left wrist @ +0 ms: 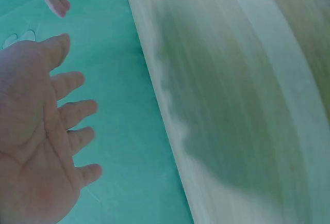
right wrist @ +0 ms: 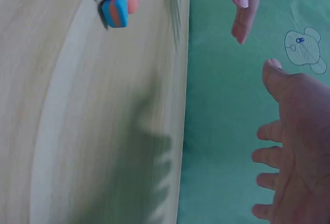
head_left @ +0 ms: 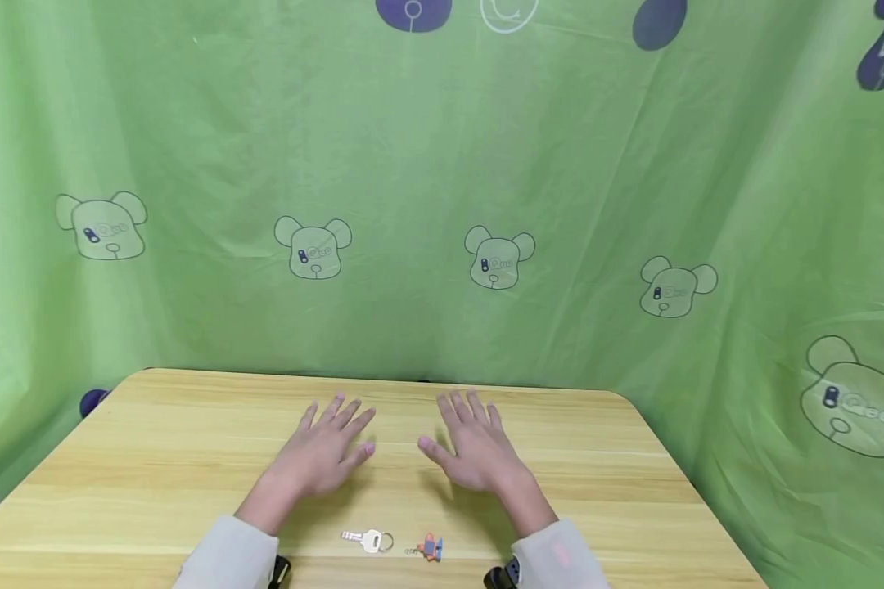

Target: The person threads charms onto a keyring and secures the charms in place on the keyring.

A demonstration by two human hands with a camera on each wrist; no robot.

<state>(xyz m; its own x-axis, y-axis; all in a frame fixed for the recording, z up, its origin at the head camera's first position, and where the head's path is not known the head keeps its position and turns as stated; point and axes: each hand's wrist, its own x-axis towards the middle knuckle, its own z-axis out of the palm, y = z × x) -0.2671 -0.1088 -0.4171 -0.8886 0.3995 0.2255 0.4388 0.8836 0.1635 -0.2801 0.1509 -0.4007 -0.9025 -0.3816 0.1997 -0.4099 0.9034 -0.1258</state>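
Note:
A silver key (head_left: pixel 372 541) on a split ring lies on the wooden table, close to its near side. Just right of it lies a small orange and blue figure charm (head_left: pixel 430 547) with a short chain; part of this charm (right wrist: pixel 114 2) also shows in the right wrist view. Palm down and fingers spread, my left hand (head_left: pixel 322 458) hovers over the table beyond the key and touches nothing. My right hand (head_left: pixel 479 454) mirrors it beyond the charm, likewise spread and holding nothing. Both hands cast shadows on the wood.
The light wooden table (head_left: pixel 155 458) has rounded far corners. Behind it and along the right hangs a green curtain (head_left: pixel 412 147) printed with bear heads. Dark wrist devices, one (head_left: pixel 502 574) at the right cuff, sit under both light sleeves (head_left: pixel 228 556).

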